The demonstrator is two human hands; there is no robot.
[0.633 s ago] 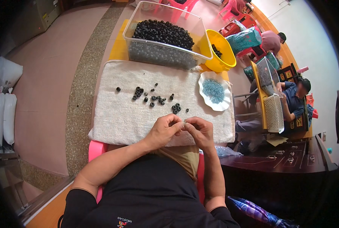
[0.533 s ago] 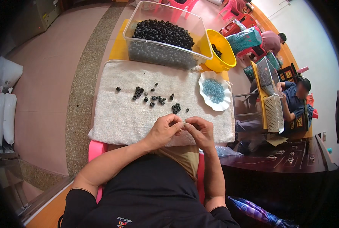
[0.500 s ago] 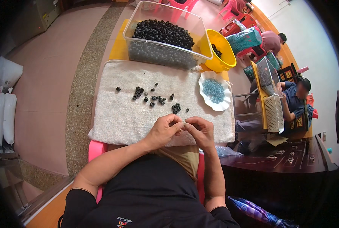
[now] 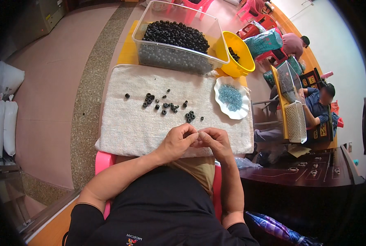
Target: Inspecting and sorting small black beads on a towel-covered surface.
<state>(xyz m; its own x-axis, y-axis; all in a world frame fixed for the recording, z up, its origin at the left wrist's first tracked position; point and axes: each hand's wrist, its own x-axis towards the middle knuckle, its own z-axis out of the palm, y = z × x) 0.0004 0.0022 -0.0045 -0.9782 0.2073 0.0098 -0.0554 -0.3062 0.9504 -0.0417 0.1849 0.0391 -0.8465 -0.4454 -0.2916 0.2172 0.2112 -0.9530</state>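
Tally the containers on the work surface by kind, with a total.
Clear plastic bin of black beads: 1
Yellow bowl: 1
White scalloped dish of blue beads: 1
Total: 3

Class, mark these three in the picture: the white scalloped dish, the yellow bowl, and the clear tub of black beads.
white scalloped dish (image 4: pixel 243 111): head view, on its bare right rim.
yellow bowl (image 4: pixel 244 62): head view, on its inner right wall.
clear tub of black beads (image 4: pixel 170 57): head view, on its near transparent wall.
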